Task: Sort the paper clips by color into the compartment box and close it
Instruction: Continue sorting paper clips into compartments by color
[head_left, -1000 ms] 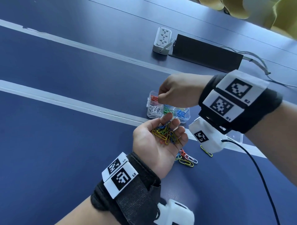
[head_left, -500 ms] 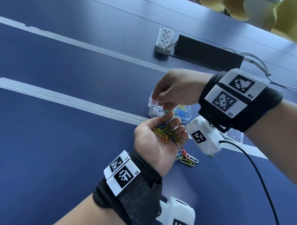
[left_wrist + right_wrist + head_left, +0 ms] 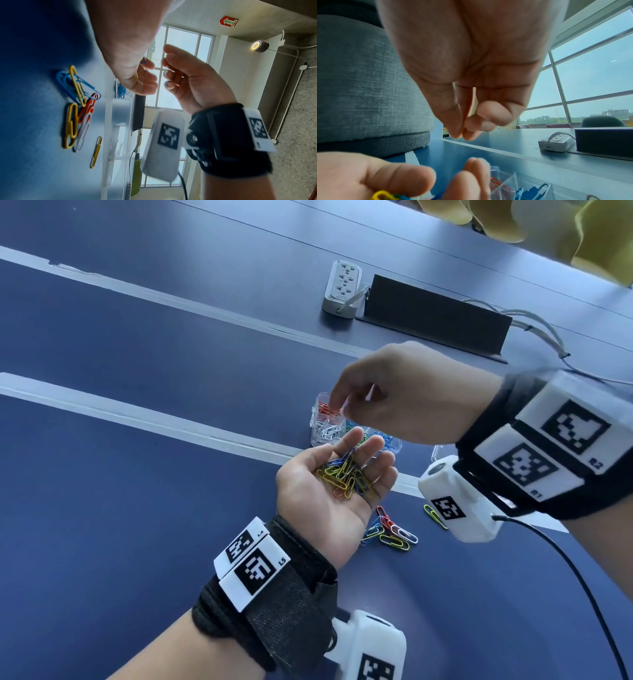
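My left hand (image 3: 308, 494) lies palm up just in front of the clear compartment box (image 3: 313, 419), cupping a pile of yellow, blue, green and orange paper clips (image 3: 346, 477). My right hand (image 3: 337, 405) hovers over the box, its index tip down at the red clips compartment (image 3: 325, 409). In the right wrist view its thumb and fingertip (image 3: 457, 132) pinch together, with a thin orange-red sliver between them. White clips (image 3: 327, 431) and blue clips (image 3: 387, 440) fill other compartments. Loose mixed clips (image 3: 390, 530) lie on the table under my left hand.
A single yellow clip (image 3: 435, 516) lies beside the right wrist camera. A white power strip (image 3: 342, 289), a black box (image 3: 435, 316) and cables (image 3: 534, 326) sit farther back. Pale strips (image 3: 137, 416) cross the blue table.
My right hand dipped toward the left palm half a second ago and has swung back over the red compartment. The left hand has stayed cupped in place.
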Demonstrator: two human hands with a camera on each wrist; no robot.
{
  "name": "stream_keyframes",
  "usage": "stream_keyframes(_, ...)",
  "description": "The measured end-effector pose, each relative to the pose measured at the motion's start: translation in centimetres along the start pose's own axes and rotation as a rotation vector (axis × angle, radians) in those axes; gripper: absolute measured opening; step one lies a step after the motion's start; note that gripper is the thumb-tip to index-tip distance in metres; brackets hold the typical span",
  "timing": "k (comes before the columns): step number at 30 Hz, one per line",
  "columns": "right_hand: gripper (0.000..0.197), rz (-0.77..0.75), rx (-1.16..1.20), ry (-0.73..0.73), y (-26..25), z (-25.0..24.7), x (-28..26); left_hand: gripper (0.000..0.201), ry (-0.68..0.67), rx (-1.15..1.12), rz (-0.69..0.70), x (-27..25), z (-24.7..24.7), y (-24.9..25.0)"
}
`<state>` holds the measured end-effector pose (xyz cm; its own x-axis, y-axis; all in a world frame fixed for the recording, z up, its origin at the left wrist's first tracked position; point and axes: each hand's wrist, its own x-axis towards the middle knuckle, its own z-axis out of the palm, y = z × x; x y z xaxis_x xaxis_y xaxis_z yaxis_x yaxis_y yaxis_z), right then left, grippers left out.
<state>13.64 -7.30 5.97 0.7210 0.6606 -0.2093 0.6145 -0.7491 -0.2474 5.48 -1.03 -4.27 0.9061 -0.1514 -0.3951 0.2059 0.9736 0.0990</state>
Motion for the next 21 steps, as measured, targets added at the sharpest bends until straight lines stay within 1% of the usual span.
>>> stream_keyframes(3, 0.023, -0.103, -0.024, -0.039, 0.2, -0.1, -1.3, 0.032, -0.019, -0.007, 0.013, 0.1, 0.1, -0.1)
stream_keyframes(5, 0.022, -0.156, -0.108, -0.086, 0.6, 0.2, -1.9, 0.036, -0.029, -0.01, 0.016, 0.1, 0.2, -0.2)
stream_keyframes(7, 0.022, -0.187, -0.177, -0.101, 1.3, 0.7, -2.3, 0.04, -0.063, -0.004, 0.008, -0.1, 0.3, -0.2)
stream_keyframes(11, 0.02, -0.25, -0.133, -0.076, 2.0, 1.4, -3.0, 0.045, -0.111, -0.017, -0.005, -0.3, 0.3, 0.0)
stream_keyframes(13, 0.016, -0.262, -0.131, -0.052, 2.2, 1.8, -3.3, 0.048, -0.116, 0.002, -0.012, -0.4, 0.3, -0.1)
stream_keyframes(16, 0.011, -0.259, -0.137, -0.022, 2.7, 2.1, -3.6, 0.046, -0.133, 0.01, -0.039, -0.4, 0.1, -0.3)
stream_keyframes(19, 0.011, -0.257, -0.086, 0.009, 3.0, 2.1, -4.0, 0.045, -0.116, 0.039, -0.053, -0.5, 0.1, -0.4)
stream_keyframes(21, 0.015, -0.247, -0.02, 0.031, 3.2, 2.2, -4.2, 0.046, -0.093, 0.051, -0.044, -0.4, 0.1, -0.4)
